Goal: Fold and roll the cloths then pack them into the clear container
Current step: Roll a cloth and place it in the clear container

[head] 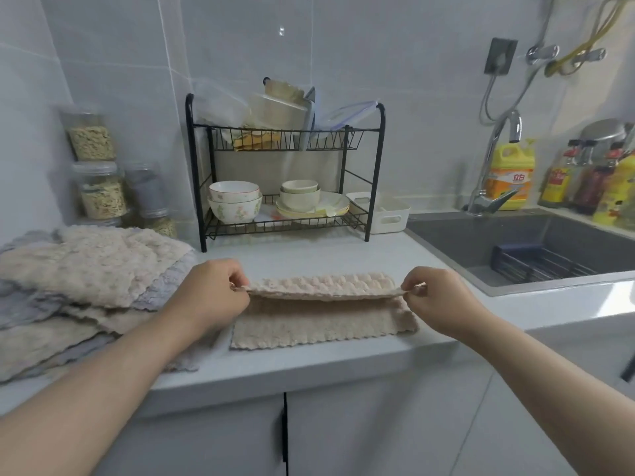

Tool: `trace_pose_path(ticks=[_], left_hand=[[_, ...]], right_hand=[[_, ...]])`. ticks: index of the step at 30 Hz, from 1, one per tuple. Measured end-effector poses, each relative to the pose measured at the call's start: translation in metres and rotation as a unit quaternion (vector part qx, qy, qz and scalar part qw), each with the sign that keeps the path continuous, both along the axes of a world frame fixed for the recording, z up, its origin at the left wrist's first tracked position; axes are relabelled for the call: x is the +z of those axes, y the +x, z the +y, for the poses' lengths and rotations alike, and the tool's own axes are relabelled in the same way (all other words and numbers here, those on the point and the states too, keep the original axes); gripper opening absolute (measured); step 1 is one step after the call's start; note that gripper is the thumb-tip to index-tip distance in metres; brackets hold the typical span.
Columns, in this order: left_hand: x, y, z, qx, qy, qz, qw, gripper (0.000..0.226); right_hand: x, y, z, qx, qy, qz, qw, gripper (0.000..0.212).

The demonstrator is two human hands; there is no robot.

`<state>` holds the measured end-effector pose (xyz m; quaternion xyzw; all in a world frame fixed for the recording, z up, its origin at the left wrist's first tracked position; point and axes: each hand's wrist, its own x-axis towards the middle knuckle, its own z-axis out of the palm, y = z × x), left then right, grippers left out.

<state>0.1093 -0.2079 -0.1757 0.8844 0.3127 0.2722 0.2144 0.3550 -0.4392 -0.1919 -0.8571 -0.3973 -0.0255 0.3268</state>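
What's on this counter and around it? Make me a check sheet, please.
Surface: pale counter carries the cloth near its front edge.
Job's things: cloth half folded; pile of cloths at left; clear container not picked out.
Clutter: rack with bowls, jars, bottles.
Hands: left hand and right hand each pinch a cloth corner.
Cables: hoses hang on the wall.
Surroundings: sink, tap, tiled wall.

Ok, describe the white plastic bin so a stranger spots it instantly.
Start at the black two-tier wire dish rack on the pale countertop. Right of it, before the dark sink, sits the white rectangular plastic bin, the only open box with slot handles.
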Motion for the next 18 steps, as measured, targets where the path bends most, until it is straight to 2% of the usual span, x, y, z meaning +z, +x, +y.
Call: trace_pose_path(ticks=[3,7,10,13,18], left_hand=[[-0.005,-0.011,-0.012,-0.017,0.007,0.015,1.0,0.02],[-0.019,-0.022,-0.018,-0.04,0.024,0.081,0.996,0.017],[-0.029,-0.025,-0.016,-0.058,0.051,0.124,0.989,0.024],[-0.034,-0.025,-0.017,-0.061,0.074,0.14,0.986,0.03],[-0.034,-0.022,-0.021,-0.056,0.106,0.166,0.979,0.026]], right_hand=[[-0.003,-0.006,-0.012,0.005,-0.019,-0.014,1.0,0.019],[-0.006,-0.014,-0.019,0.042,-0.057,-0.048,0.996,0.016],[-0.007,-0.017,-0.02,0.054,-0.095,-0.077,0.991,0.018],[-0.01,-0.018,-0.02,0.069,-0.126,-0.103,0.984,0.019],[-0.012,-0.02,-0.019,0.087,-0.174,-0.119,0.974,0.021]])
